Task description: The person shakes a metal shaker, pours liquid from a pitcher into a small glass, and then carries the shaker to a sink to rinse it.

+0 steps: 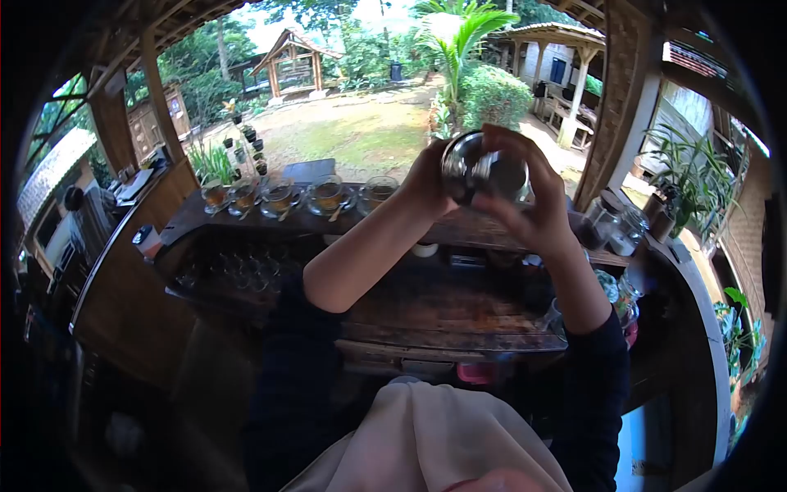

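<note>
Between my hands, raised above the counter, is a shiny rounded metal vessel (pixel 469 174) that looks like a shaker, with one round end turned towards me. My left hand (pixel 428 179) is closed against its left side, its fingers mostly hidden behind the metal. The fingers of my right hand (pixel 541 187) wrap round the top and right side, and the thumb presses along its lower part. Behind my left forearm, a glass cup (pixel 378 190) stands on the raised counter ledge. Whatever the vessel contains is hidden.
Several glass cups (pixel 328 193) with brownish contents stand on saucers with spoons along the ledge (pixel 484 235). Upturned-looking glasses (pixel 250 269) sit on the lower left shelf. Lidded jars (pixel 605 221) stand at the right end, and a wooden worktop (pixel 443 307) lies below.
</note>
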`<state>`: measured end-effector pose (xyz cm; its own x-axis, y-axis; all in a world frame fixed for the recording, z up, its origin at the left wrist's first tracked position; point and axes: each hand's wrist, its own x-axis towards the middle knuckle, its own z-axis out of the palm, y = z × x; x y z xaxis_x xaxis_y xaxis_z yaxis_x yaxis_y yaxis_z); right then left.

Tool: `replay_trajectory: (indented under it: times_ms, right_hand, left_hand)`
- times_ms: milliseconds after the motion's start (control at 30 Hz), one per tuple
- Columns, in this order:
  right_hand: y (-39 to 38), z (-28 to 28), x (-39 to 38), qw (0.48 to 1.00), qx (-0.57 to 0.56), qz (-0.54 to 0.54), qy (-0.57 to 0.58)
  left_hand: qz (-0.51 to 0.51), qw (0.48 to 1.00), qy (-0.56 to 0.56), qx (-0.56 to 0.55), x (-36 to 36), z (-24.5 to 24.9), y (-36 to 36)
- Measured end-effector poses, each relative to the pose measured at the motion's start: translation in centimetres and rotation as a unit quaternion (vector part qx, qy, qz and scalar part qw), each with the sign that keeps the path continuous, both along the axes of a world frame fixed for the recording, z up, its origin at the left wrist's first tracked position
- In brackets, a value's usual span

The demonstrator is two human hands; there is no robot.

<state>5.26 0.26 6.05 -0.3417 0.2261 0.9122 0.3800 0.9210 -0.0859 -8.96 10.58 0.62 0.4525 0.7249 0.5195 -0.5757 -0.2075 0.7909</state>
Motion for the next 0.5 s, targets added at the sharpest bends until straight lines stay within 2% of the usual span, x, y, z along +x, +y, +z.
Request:
replay_trajectory:
  times_ms: [33,67,100,167,200,233,267,300,367,400,433,467,500]
  right_hand:
    - [1.4,-0.6,-1.6,0.984,-0.161,0.016,0.077]
    - [1.3,-0.7,-4.0,0.987,-0.133,0.025,0.084]
    - [0.0,-0.7,-6.1,0.998,-0.058,0.006,-0.001]
    - [-4.6,-0.7,-10.3,0.978,0.117,-0.021,-0.172]
    - [-5.9,-2.3,-12.6,0.958,0.215,-0.001,-0.190]
    - [-5.9,-4.0,-15.0,0.924,0.337,0.030,-0.176]
    - [-5.8,-5.0,-17.0,0.900,0.385,0.110,-0.171]
    - [-4.8,-5.6,-18.5,0.902,0.383,0.112,-0.166]
    - [-2.2,-6.8,-21.2,0.883,0.423,0.184,-0.090]
    - [-0.6,-7.4,-22.0,0.924,0.332,0.167,-0.090]
    - [1.7,-7.9,-23.3,0.955,0.252,0.143,-0.068]
    - [3.8,-7.8,-24.3,0.979,0.167,0.095,-0.074]
    - [5.2,-7.9,-26.5,0.994,-0.008,0.105,0.035]
  left_hand:
    - [0.069,0.993,0.055,0.081,-1.5,-3.0,4.2]
    - [-0.133,0.946,-0.128,-0.266,-3.9,-1.0,1.8]
    - [-0.126,0.949,-0.132,-0.258,-6.9,0.2,0.3]
    - [-0.305,0.904,-0.122,-0.275,-12.8,0.7,-3.0]
    - [-0.223,0.954,-0.118,-0.161,-14.4,0.9,-5.1]
    - [-0.137,0.984,-0.106,-0.045,-15.9,0.9,-6.2]
    - [-0.152,0.960,-0.092,0.216,-17.3,0.3,-5.6]
    - [-0.149,0.961,-0.089,0.213,-19.2,0.0,-5.2]
    - [-0.137,0.973,-0.012,0.183,-23.1,-0.3,-4.6]
    - [-0.117,0.991,0.001,0.067,-24.9,-1.1,-3.2]
    - [-0.119,0.991,0.002,0.059,-26.6,-3.0,-0.2]
    - [-0.151,0.985,-0.021,-0.076,-28.3,-5.5,3.4]
    - [-0.180,0.960,-0.046,-0.211,-29.6,-7.2,4.9]
